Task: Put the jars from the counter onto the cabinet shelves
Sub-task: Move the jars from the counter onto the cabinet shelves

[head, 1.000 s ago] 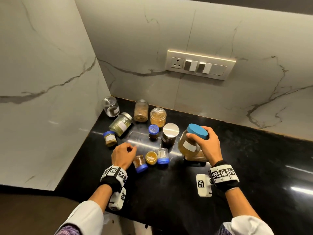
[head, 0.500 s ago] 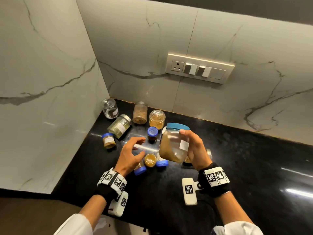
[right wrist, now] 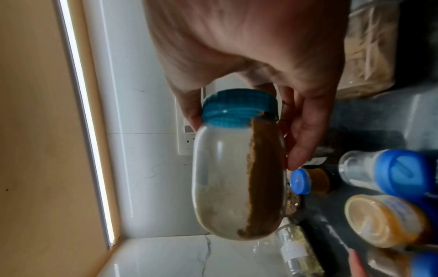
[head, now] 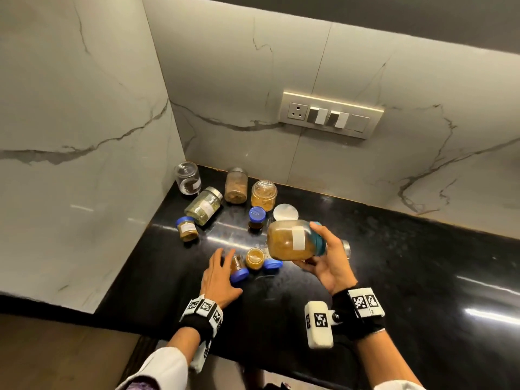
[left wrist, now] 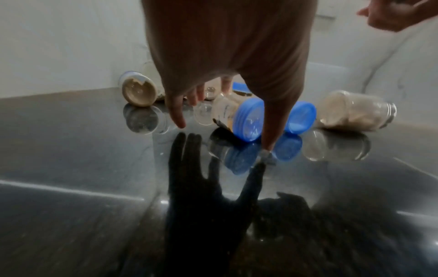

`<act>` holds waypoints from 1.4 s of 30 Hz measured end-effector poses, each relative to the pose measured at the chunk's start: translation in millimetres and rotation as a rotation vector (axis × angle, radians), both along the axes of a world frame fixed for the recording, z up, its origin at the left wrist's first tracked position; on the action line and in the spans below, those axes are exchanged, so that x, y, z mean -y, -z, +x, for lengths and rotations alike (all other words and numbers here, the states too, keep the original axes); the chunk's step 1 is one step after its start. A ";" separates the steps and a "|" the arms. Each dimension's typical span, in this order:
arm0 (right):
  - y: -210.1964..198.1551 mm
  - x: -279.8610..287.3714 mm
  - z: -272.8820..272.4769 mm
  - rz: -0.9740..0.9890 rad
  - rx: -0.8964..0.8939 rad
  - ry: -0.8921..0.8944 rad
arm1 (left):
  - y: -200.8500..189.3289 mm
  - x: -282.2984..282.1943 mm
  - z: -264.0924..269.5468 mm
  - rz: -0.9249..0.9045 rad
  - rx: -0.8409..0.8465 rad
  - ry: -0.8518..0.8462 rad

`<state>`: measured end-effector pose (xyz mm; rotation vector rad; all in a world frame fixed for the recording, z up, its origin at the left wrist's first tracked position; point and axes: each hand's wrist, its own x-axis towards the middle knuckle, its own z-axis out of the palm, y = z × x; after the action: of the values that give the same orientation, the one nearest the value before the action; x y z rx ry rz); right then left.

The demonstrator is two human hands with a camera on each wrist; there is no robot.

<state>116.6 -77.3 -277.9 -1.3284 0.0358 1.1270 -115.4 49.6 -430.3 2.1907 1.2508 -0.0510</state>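
Head view. Task progress, judged: early. No cabinet or shelf is in frame, and I count about ten jars lying or standing on the black counter point(head: 394, 277), clustered toward the far-left corner. Only one is off the surface: the big teal-lidded jar point(head: 292, 240), held on its side above the near edge of the cluster, lid pointing right. The right hand point(head: 327, 263) cradles it from below, fingers curled round the lid end. The jar is clear plastic, roughly a third full of brown powder, with a white label on its side. The left hand point(head: 218, 274) is low over the counter with fingers spread and straight, gripping nothing, just beside a small blue-lidded jar point(head: 237, 270) lying on its side.

Left wrist view. Left hand point(left wrist: 225, 56) splayed, fingertips at or very near the glossy counter point(left wrist: 71, 168); I cannot tell whether they touch it. The small blue-lidded jar point(left wrist: 237, 116) lies tipped between the thumb and the other fingers, not yet gripped. A second blue lid point(left wrist: 301, 117) is just behind.

Right wrist view. Right hand point(right wrist: 260, 56) clasps the teal-lidded jar point(right wrist: 237, 168) at its ribbed lid; the powder has settled along the low side wall. Lid looks seated.

Left to do: essentially every jar is yet to be shelved.
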 end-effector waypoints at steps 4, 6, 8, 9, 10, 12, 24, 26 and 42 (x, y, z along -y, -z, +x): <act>8.0 21.4 -6.6 -0.059 0.076 0.043 | 1.7 -0.6 6.3 0.065 0.049 0.030; 6.9 30.9 -8.4 -0.056 0.103 0.049 | 2.7 -1.7 8.6 0.036 0.098 -0.045; 5.1 39.7 -10.8 -0.051 0.115 0.061 | 0.3 -6.4 10.1 -0.065 0.141 -0.149; 5.3 44.6 -11.9 -0.052 0.123 0.064 | -1.3 -9.8 11.5 -0.113 0.158 -0.195; 5.1 47.6 -13.5 -0.058 0.131 0.062 | -1.4 -13.6 11.5 -0.138 0.169 -0.228; 7.2 53.8 -16.8 -0.083 0.145 0.060 | -0.8 -20.5 10.4 -0.125 0.170 -0.244; 16.6 63.3 -28.6 -0.137 0.187 0.060 | 0.9 -32.2 -5.2 -0.160 0.222 -0.283; 17.7 65.0 -27.6 -0.139 0.196 0.074 | 0.2 -30.0 -6.1 -0.167 0.213 -0.313; 55.9 111.8 16.8 -0.185 0.210 0.293 | -55.0 24.3 87.8 0.287 0.541 -0.165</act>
<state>133.4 -189.1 -333.7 -1.5442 0.1789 0.7470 -27.6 25.4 -375.2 2.1124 1.1621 0.7782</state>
